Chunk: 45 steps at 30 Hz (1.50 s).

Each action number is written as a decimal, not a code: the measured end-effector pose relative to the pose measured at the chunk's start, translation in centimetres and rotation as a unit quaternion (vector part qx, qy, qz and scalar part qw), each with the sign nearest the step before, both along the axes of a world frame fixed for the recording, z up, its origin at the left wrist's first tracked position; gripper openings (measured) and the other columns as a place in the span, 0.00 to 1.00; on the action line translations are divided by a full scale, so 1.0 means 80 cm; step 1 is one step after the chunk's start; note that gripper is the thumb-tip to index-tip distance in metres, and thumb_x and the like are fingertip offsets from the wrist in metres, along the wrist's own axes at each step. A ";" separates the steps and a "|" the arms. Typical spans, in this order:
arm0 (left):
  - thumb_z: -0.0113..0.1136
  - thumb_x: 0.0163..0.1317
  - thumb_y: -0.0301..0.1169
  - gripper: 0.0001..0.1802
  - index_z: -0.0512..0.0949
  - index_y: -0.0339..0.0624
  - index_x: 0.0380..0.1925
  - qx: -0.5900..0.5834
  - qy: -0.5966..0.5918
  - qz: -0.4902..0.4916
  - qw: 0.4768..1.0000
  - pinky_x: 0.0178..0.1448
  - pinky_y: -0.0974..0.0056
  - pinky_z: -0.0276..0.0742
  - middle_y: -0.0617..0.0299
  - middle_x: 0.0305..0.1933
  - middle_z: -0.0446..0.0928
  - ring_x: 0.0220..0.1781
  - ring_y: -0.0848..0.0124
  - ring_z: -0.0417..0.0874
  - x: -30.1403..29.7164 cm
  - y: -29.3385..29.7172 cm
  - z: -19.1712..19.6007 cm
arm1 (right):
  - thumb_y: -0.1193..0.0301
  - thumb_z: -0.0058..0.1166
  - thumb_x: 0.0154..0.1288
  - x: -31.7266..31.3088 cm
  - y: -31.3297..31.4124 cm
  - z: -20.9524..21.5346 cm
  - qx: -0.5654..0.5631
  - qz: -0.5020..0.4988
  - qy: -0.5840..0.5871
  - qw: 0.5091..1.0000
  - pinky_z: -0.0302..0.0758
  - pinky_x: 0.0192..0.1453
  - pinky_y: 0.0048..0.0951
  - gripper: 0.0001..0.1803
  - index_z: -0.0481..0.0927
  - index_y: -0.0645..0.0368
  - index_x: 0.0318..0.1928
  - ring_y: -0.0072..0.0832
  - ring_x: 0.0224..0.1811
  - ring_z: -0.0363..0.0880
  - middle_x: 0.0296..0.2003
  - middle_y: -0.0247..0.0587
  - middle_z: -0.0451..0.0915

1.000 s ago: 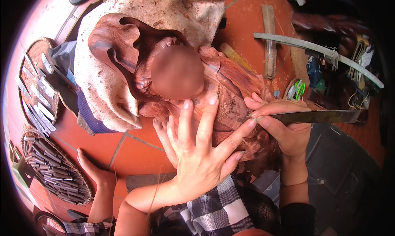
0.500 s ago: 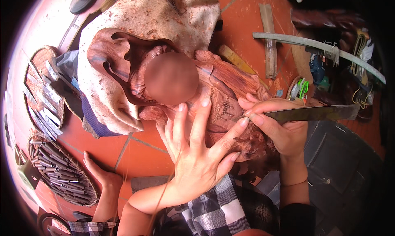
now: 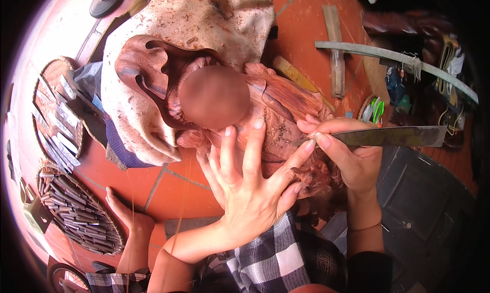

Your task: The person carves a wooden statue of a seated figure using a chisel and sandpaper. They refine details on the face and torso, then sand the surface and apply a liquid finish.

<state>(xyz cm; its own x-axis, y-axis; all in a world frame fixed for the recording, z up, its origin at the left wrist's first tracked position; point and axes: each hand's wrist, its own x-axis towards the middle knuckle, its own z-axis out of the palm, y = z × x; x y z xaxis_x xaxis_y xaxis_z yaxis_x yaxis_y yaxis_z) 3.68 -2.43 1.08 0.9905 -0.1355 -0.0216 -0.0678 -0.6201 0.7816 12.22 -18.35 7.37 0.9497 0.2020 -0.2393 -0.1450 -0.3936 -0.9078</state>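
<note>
A reddish-brown wood carving [image 3: 293, 96] with fine, beaded relief lies in front of me, its upper end resting on a pale cloth-covered cushion [image 3: 229, 17] flecked with wood chips. My left hand [image 3: 245, 186] is spread on the carving, with two fingertips near the beaded part. Its index finger reaches to the tip of the blade. In my right hand [image 3: 357, 163] is a long, flat carving knife [image 3: 403, 136], pinched close to its working end. The knife's tip meets the carved surface beside the beads. A round blur hides one portion of the carving.
To the left, a woven tray [image 3: 48, 71] holds several flat blades. Below it, a woven basket [image 3: 121, 239] is filled with dark, rod-like tools. A wooden strip [image 3: 334, 53] lies across a tiled floor [image 3: 178, 191], under a curved grey bar [image 3: 367, 49]. A bare foot [image 3: 122, 211] rests at lower left.
The knife's long end has tilted slightly upward in the view, and my right hand has shifted a little. My left hand stays spread on the carving. The whole view has moved slightly.
</note>
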 end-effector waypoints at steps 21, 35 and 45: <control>0.61 0.54 0.39 0.26 0.81 0.65 0.57 -0.012 -0.024 -0.009 1.000 0.76 0.39 0.44 0.40 0.76 0.50 0.76 0.37 0.44 0.006 0.004 0.006 | 0.81 0.59 0.62 0.001 0.001 0.006 -0.013 -0.007 -0.026 1.000 0.79 0.58 0.34 0.05 0.84 0.70 0.37 0.33 0.45 0.86 0.38 0.50 0.87; 0.61 0.57 0.45 0.24 0.81 0.69 0.56 -0.018 -0.037 0.011 0.999 0.72 0.37 0.47 0.46 0.77 0.51 0.76 0.39 0.46 -0.002 0.000 -0.007 | 0.83 0.64 0.53 0.026 0.014 0.031 -0.110 0.126 -0.007 0.986 0.82 0.48 0.29 0.06 0.86 0.70 0.34 0.34 0.39 0.88 0.35 0.52 0.87; 0.63 0.54 0.44 0.26 0.81 0.71 0.57 -0.005 -0.032 0.006 0.999 0.71 0.39 0.49 0.47 0.78 0.50 0.77 0.40 0.44 0.002 -0.003 -0.006 | 0.83 0.63 0.53 0.029 0.007 0.023 -0.101 0.150 -0.030 0.983 0.81 0.48 0.30 0.06 0.86 0.69 0.34 0.33 0.38 0.87 0.35 0.49 0.87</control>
